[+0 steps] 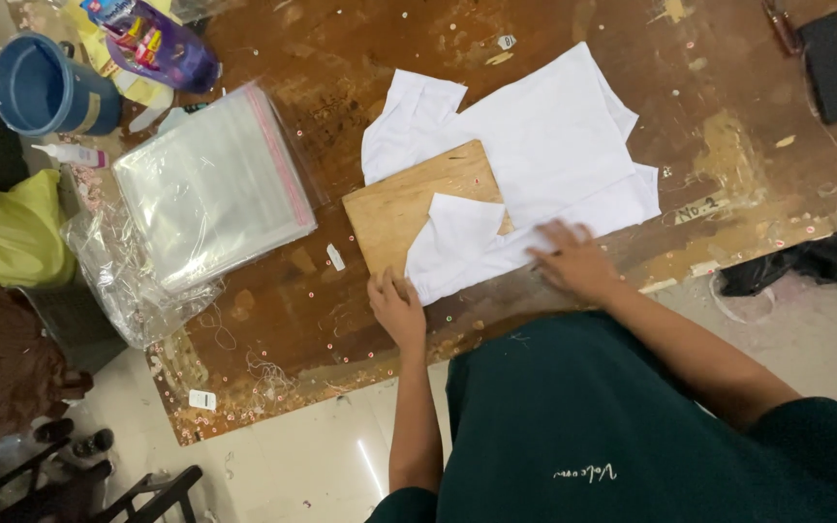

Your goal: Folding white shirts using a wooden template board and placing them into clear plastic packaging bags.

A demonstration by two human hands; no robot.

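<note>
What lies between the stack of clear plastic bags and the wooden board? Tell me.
In the head view, bare brown tabletop separates the clear bag stack from the wooden board, with one small white scrap lying there.

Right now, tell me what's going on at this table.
A person in a dark green top is folding a white garment around a thin wooden board on a worn brown table. The left hand grips the board's near edge; the right hand presses flat on the cloth. A stack of clear plastic bags lies to the left, beside a blue cup.
</note>
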